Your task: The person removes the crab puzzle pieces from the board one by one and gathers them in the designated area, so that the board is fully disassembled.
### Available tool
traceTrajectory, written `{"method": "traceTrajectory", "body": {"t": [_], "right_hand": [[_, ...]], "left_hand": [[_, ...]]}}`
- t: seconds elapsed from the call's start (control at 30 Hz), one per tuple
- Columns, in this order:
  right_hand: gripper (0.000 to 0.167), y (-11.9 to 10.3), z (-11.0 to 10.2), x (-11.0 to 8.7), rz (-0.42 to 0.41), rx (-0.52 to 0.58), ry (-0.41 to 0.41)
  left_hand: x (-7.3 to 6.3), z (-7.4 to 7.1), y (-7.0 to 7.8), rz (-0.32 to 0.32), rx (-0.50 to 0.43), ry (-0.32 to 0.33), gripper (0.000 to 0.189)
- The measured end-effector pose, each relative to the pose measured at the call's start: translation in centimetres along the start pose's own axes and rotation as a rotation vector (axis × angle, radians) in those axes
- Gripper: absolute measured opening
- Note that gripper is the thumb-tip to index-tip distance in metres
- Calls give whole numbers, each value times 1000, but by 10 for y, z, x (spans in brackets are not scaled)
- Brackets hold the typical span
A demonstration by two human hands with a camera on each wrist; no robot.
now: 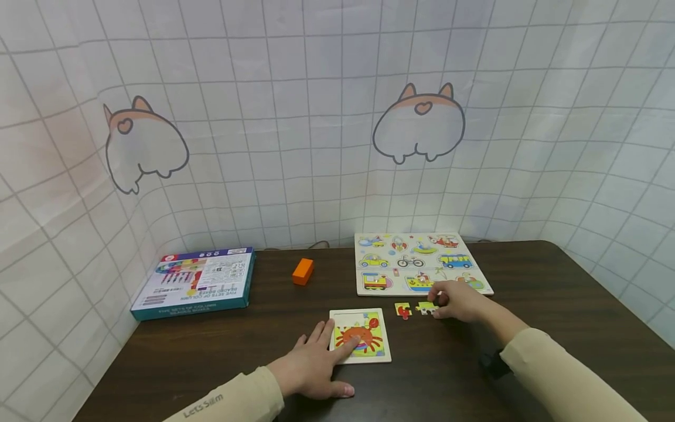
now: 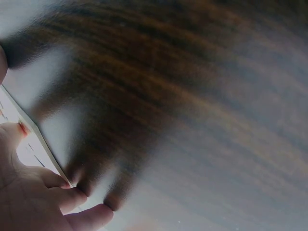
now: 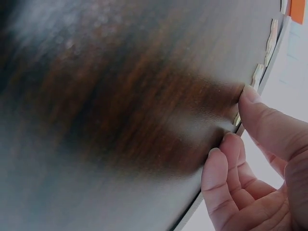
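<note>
Lying in tray (image 1: 387, 337) — crab puzzle (image 1: 372, 338)

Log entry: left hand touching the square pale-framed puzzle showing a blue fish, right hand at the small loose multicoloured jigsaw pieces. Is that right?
Not quite: in the head view, the square pale-framed puzzle touched by the left hand pictures an orange-red crab.

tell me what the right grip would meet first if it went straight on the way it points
Likely the yellow-white piece, right beside the right grip; whether they already touch is unclear. Beyond it, roughly in line, lies the red piece.
</note>
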State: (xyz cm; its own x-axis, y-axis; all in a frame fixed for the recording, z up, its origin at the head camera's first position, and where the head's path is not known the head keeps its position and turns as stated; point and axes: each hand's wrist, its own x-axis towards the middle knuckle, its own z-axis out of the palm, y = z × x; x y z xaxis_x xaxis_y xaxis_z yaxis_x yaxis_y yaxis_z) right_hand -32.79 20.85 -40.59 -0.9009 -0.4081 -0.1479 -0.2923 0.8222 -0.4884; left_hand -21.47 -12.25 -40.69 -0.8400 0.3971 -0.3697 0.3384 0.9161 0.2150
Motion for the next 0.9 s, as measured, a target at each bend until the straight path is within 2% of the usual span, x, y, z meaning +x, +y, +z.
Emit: {"method": "traceTrajectory", "body": {"t": [0.23,0.33,0.47,0.53,0.67,0.8,0.9], "right_hand": [[24,3,1,-1,0,-9,0],[24,-2,-1,-3,-29,-24,34],[24,-23,4,-1,-119,-58,81],[23,-40,12,3,-177,-67,72],[25,-70,32,9,-276,-78,22],[26,-90,47,15,-280,-88,-12],[25,-99,52,19,-250,-88,-9]], "left_hand": [[1,2,1,4,-2,-9,83],[4,4,-1,7,-15,-9,83],[4,3,-1,5,-22,-7,84],[3,1,-1,3,-16,-7,84],[12,9,-10,23,-25,-5,85],[23,21,-21,46,-34,2,86],[23,21,-22,52,-41,3,86]]}}
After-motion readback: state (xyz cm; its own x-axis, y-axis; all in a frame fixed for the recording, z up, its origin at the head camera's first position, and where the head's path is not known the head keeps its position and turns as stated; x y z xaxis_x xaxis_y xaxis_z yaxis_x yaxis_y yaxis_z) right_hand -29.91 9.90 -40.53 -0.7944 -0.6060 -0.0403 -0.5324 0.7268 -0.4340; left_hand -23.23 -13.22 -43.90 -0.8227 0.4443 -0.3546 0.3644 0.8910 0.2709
